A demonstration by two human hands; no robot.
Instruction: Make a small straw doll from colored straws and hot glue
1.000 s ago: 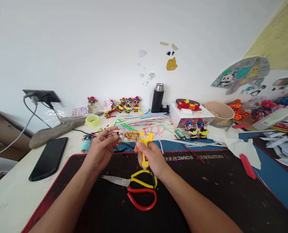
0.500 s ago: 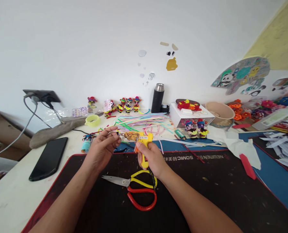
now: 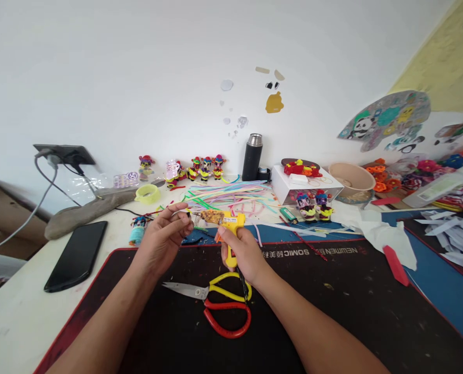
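My right hand (image 3: 242, 252) is wrapped round the handle of a yellow hot glue gun (image 3: 233, 222), whose browned front end points left. Opposite its nozzle, my left hand (image 3: 167, 234) pinches a small dark piece (image 3: 188, 212) between thumb and forefinger; the piece is too small to name. The nozzle is close to those fingertips, and I cannot tell whether it touches the piece. Below the hands, scissors (image 3: 211, 301) with one yellow and one red handle lie on the dark desk mat (image 3: 293, 311), blades to the left. The gun's black cord runs down over their handles.
Pipe cleaners (image 3: 227, 196) lie behind the hands. Small figures (image 3: 206, 169) stand along the wall near a black thermos (image 3: 252, 158). A phone (image 3: 76, 256) lies at left beside a yellow tape roll (image 3: 147, 194). On the right are a white box (image 3: 307, 189), a bowl (image 3: 352, 177) and paper strips (image 3: 449, 234).
The view has shifted slightly. Both hands keep nearly the same pose, with the glue gun's nozzle still by the left fingertips.
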